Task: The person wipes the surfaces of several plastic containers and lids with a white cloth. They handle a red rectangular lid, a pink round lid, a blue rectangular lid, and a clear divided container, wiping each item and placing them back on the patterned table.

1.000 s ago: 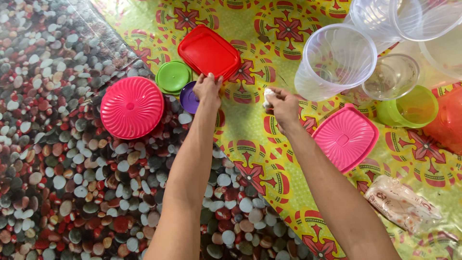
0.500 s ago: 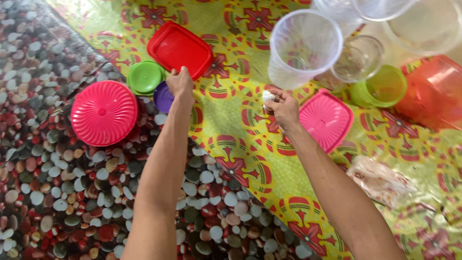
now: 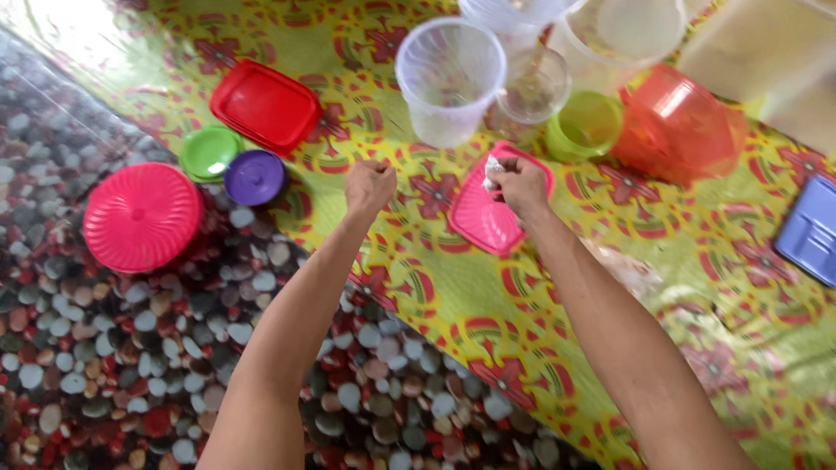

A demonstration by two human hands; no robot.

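Now the left hand (image 3: pixel 370 185) has left the purple lid (image 3: pixel 254 177) and hovers curled, empty; the right hand (image 3: pixel 515 183) still pinches something small and white, perhaps a cloth (image 3: pixel 492 168), over the pink square lid (image 3: pixel 488 213).

1. Lids — three round beside the red rectangular lid (image 3: pixel 266 104): pink (image 3: pixel 142 216), green (image 3: pixel 209 151), purple (image 3: pixel 254 177).
2. Rectangular lids — three: red, pink (image 3: pixel 488 218), blue (image 3: pixel 812 228).
3. Clear cups right of it — at least three; the nearest (image 3: pixel 448 80).
4. Hands — two.
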